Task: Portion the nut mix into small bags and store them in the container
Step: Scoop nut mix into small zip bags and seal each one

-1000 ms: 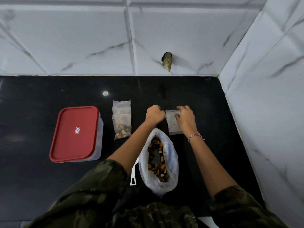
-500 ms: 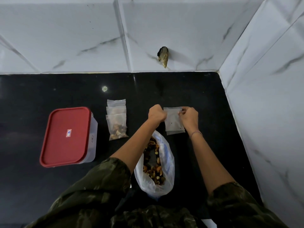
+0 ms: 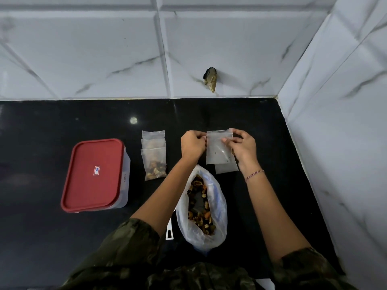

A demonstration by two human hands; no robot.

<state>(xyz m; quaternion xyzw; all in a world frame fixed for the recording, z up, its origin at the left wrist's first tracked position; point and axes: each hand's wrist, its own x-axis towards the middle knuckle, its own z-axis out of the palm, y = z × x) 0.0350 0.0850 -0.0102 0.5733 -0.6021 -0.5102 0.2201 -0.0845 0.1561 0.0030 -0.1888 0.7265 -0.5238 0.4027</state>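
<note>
At the left of the black table (image 3: 52, 122) stands the container (image 3: 125, 174), its red lid (image 3: 92, 174) on. Just right of it, not touching, lie the filled small bags (image 3: 154, 162), overlapping in a row that runs toward the far edge; the nearest one shows nut mix inside.

Right of these, the left hand (image 3: 192, 144) has its fingers curled and pinches the top left corner of an empty small bag (image 3: 218, 148). The right hand (image 3: 243, 145) pinches the same bag's top edge at the right. The bag hangs between them above the table, mouth toward the far edge; whether it is parted I cannot tell. A second empty bag (image 3: 227, 168) lies flat beneath it.

The nut mix bag (image 3: 202, 208) lies between the forearms, toward the near edge from both hands, its long axis running near to far and its open mouth facing up. A white handle (image 3: 169, 231) shows beside the left forearm, so the left hand seems nearer for scooping, while the right would keep the empty bag.
</note>
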